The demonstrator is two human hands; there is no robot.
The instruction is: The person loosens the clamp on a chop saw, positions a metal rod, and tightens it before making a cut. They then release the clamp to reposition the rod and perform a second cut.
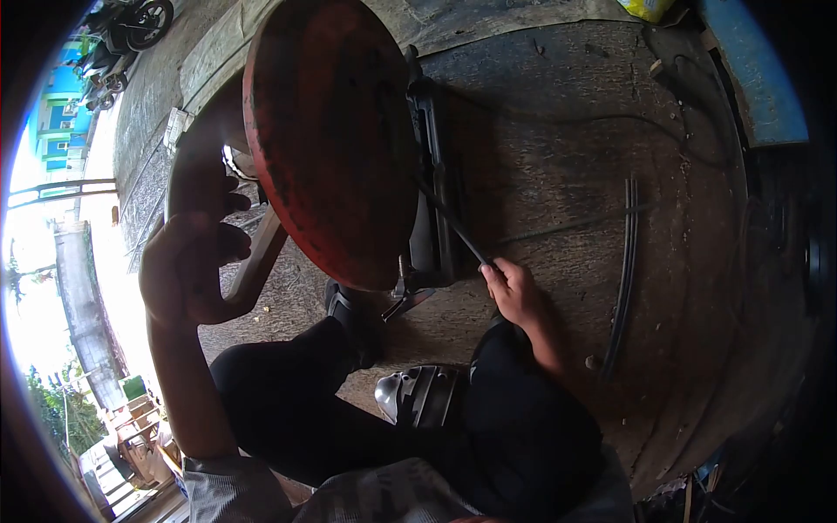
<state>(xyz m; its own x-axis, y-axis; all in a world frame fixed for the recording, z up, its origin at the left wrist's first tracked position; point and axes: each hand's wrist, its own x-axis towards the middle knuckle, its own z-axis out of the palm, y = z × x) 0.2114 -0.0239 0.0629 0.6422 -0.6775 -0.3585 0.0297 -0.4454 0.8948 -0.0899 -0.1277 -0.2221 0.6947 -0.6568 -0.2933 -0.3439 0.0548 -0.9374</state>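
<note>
Head view, from above. A round red disc (336,148), its face darkly worn, stands tilted between the hands, beside a dark metal frame (425,187). Right hand (514,292): fingers closed about a dark rod (459,230), which slants up toward the disc's edge. Left hand (185,270): fingers curled beside the disc; contact cannot be determined. Right of the right hand, a bundle of thin rods (629,270) lies on the brown floor (558,78). Between the dark-clad legs (532,410): a shiny, ribbed grey object (423,394). Upper left: a motorcycle (144,26).
</note>
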